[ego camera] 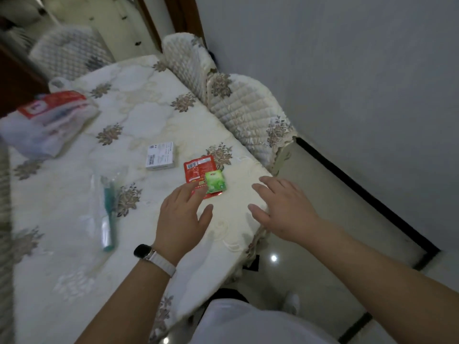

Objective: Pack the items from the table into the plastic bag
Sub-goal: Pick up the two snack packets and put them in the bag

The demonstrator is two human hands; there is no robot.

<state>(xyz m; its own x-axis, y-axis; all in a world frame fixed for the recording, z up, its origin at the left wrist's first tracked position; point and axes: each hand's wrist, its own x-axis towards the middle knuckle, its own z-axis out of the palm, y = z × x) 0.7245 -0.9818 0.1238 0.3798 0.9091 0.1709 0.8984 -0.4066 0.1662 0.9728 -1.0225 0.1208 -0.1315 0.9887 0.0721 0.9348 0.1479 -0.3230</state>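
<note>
A translucent plastic bag [47,120] with a red and white pack inside lies at the table's far left. A small white box [161,155] sits mid-table. To its right a red sachet [198,172] lies flat with a small green sachet [215,182] on top. A teal toothbrush in a clear wrapper [108,209] lies on the left. My left hand [182,219], with a watch on the wrist, hovers open with its fingertips at the red sachet's near edge. My right hand [283,207] is open above the table's right edge and holds nothing.
The table [139,100] carries a cream embroidered cloth with floral patches. Quilted chair backs [248,108] stand along its right side and one at the far end. A glossy tiled floor and a grey wall lie to the right.
</note>
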